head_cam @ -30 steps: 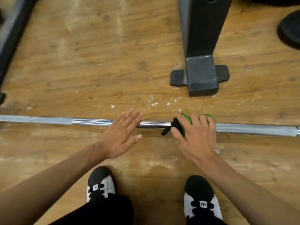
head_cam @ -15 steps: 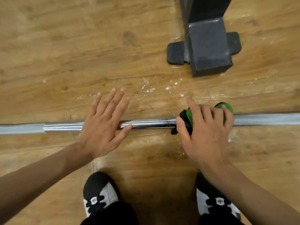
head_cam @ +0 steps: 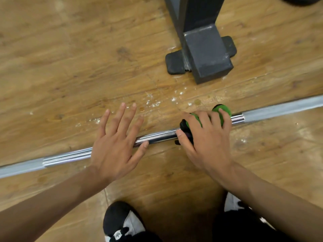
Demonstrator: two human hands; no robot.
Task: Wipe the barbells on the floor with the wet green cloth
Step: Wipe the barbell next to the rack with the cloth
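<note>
Both ends of our barbell run out of frame on the floor. Our right hand clamps the green cloth around it, cloth mostly hidden. Left hand is spread flat over it.

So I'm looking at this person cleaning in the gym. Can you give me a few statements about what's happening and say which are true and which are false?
1. The right hand grips the green cloth against the barbell. True.
2. The left hand is curled into a fist round the bar. False: its fingers are straight and spread, and it lies flat over the bar.
3. The barbell sits up on a rack. False: it lies on the wooden floor.
4. A dark grey rack foot stands on the far side of the bar from the person's shoes. True.
</note>
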